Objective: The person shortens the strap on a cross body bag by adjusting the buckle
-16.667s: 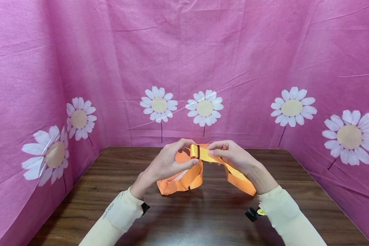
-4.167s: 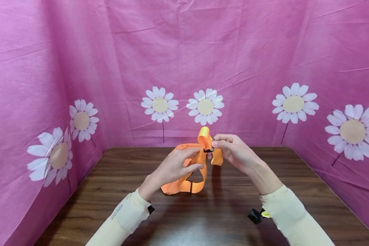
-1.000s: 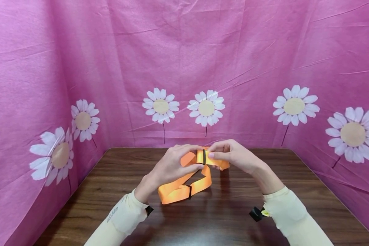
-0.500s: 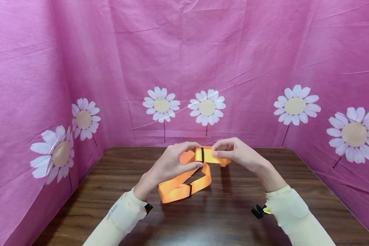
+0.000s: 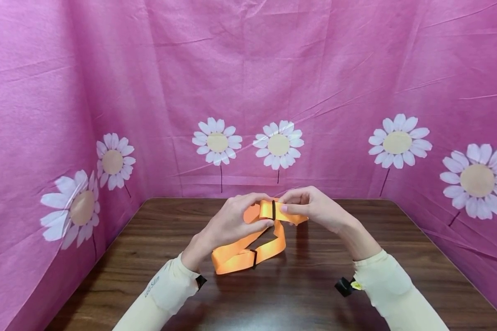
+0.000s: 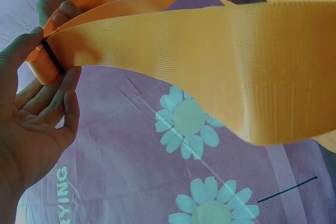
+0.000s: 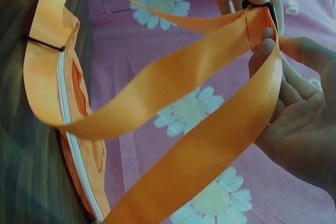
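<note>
Both hands are on the orange webbing strap (image 5: 234,262) of a small orange zip pouch (image 7: 79,87). My left hand (image 5: 232,218) pinches the folded strap at a black slide buckle (image 5: 274,210), thumb below and fingers above. Just right of that buckle, my right hand (image 5: 319,209) pinches the strap between thumb and fingers. In the left wrist view a broad band of strap (image 6: 157,40) runs from the buckle toward the camera. The right wrist view shows the pouch's white zipper (image 7: 79,145). In the head view, hand and strap mostly hide the pouch.
A second black slider (image 5: 254,259) sits on the strap loop near the dark wooden table (image 5: 298,294). Pink cloth (image 5: 248,82) printed with white daisies hangs behind and at both sides. Pale sleeves cover the forearms, with black devices at the wrists.
Earlier a long strap tail hung at the right; later the strap looped upward in my right hand, my left hand loose. Now both pinch it at the buckle, almost still over the last second.
</note>
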The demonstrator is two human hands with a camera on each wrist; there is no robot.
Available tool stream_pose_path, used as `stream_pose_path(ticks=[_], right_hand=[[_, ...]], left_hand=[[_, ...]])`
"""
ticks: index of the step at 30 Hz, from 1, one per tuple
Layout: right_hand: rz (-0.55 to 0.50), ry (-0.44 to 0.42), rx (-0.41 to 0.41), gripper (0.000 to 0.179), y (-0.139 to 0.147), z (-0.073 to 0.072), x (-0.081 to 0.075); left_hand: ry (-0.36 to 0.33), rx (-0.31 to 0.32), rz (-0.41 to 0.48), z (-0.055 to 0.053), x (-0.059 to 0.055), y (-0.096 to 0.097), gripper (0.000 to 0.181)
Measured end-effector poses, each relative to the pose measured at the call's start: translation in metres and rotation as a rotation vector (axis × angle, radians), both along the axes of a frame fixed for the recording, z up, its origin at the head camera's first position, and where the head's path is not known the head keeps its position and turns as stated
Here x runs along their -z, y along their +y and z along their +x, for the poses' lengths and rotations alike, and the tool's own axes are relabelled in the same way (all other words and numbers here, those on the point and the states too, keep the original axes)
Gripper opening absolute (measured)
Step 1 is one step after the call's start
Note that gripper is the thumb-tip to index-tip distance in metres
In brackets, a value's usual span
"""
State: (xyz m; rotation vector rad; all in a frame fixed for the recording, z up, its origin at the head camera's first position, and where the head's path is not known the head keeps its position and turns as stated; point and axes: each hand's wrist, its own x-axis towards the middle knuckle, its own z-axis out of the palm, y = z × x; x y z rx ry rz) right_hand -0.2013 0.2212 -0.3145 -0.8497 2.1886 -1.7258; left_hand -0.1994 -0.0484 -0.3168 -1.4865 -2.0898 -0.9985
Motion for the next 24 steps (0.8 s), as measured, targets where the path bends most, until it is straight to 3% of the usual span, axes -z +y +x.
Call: stream_pose_path(ticks=[5,13,21,24], right_hand=[[0.029,0.021,0.04,0.022,0.011,-0.005,0.0],[0.017,0.044,0.031,0.019,0.02,-0.011,0.004],[0.002,0.041,0.027,0.02,0.011,-0.006,0.003],[-0.001,0.039,0.01,0.02,0.005,-0.004,0.002]], left_hand=[[0.005,-0.019,0.017,-0.002,-0.001,-0.003,0.048],[0.004,-0.025,0.034,-0.003,0.001,-0.002,0.048],[-0.124,-0.002,0.013,0.0,0.002,0.0,0.049],[-0.138,0.002,0.0,0.0,0.004,0.001,0.048]])
